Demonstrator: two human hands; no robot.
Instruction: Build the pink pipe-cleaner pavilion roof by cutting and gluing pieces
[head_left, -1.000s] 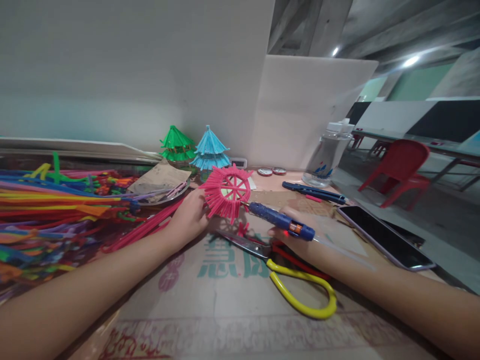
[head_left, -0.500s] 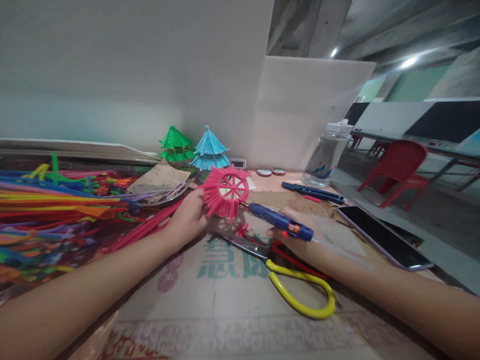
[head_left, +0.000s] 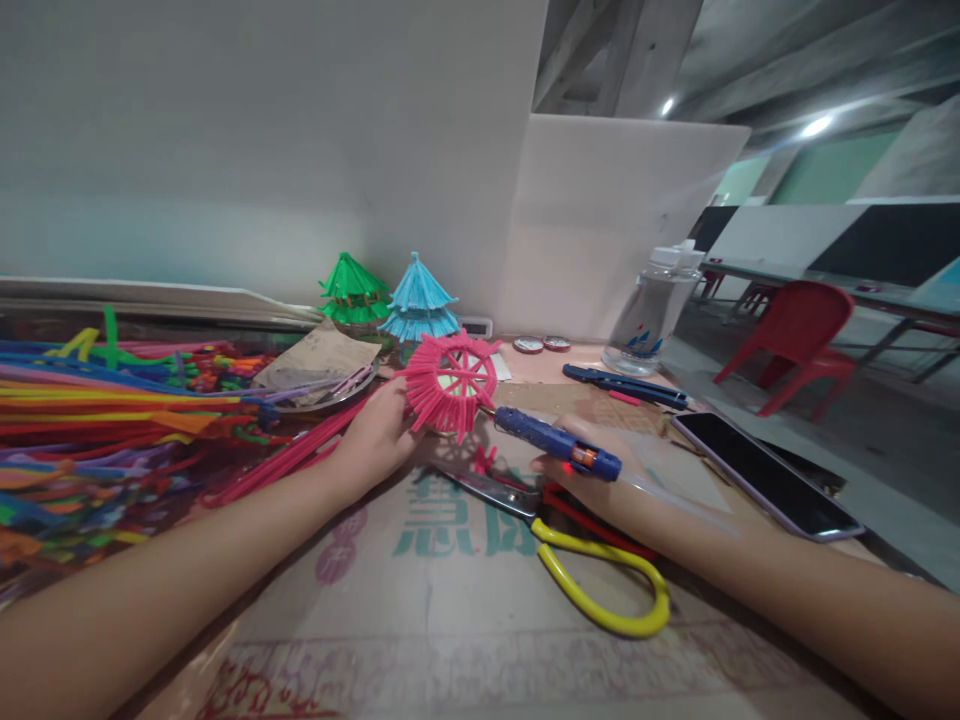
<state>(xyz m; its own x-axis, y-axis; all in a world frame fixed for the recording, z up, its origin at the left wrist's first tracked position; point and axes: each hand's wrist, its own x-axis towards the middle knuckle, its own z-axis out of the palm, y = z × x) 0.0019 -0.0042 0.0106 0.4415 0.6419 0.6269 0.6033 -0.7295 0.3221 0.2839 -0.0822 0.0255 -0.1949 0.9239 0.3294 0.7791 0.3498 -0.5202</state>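
My left hand (head_left: 381,430) is closed on the lower left edge of a pink pipe-cleaner ring (head_left: 435,405), which has spokes across its middle and a fringe around it. In my right hand (head_left: 585,480) is a blue hot glue gun (head_left: 547,435) with a small red light and a clear glue stick trailing from its rear. Its metal tip is at the ring's lower right edge; whether it touches cannot be made out. Scissors (head_left: 600,575) with yellow handles lie below the gun. Short pink pieces (head_left: 484,460) lie beside the blades.
Colourful pipe cleaners (head_left: 135,420) are heaped at the left. Behind stand a green (head_left: 351,285) and a blue layered cone (head_left: 417,295). A water bottle (head_left: 649,315), a dark cutter (head_left: 626,387) and a phone (head_left: 765,475) lie or stand on the right.
The glue gun has shifted very slightly to the left along with my right hand. The pink ring stays in my left hand, tilted a touch differently.
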